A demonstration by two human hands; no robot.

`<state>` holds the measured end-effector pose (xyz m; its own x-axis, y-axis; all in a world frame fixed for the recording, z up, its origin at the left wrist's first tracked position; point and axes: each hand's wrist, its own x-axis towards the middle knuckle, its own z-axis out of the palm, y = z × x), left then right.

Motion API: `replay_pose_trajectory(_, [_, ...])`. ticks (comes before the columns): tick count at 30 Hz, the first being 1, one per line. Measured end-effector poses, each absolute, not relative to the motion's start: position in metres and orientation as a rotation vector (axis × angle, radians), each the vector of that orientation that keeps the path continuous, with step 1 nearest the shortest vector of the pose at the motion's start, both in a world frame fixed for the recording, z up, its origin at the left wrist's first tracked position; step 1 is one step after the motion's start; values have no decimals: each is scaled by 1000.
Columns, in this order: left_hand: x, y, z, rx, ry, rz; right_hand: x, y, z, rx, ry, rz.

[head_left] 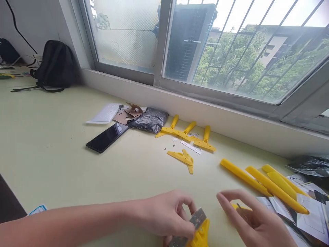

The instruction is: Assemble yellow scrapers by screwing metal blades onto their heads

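Note:
Near the bottom of the head view, my left hand (167, 214) is closed around a flat grey metal blade (198, 218) and a yellow plastic scraper head (202, 235) beneath it. The lower ends of both pieces are cut off by the frame. To the right, apart from them, is my right hand (262, 223) with its fingers curled in. A thin dark sliver shows between those fingers, too small to name. Some yellow plastic lies partly hidden behind that hand. Ahead on the table are loose yellow scraper head pieces (181, 157).
Three yellow T-shaped scrapers (205, 139) lie by the window wall with small nuts and a white strip (190, 147). Long yellow handles (244, 176) rest on papers at right. A phone (106, 138), a black plastic parcel (150, 120) and a backpack (57, 65) are left.

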<state>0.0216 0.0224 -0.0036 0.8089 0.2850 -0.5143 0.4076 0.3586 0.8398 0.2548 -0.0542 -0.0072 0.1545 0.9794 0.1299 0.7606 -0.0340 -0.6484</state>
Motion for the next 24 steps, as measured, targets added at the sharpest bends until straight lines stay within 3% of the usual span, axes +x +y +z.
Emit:
replay_pose_trajectory(11, [23, 34, -9, 1192, 713, -236, 224, 82, 1, -1830, -2120, 137])
replay_pose_trajectory(18, [23, 32, -9, 1197, 759, -229, 193, 84, 10, -1700, -2558, -8])
replay_pose_trajectory(24, [22, 28, -5, 1209, 757, -200, 204, 60, 32, -1770, -2423, -41])
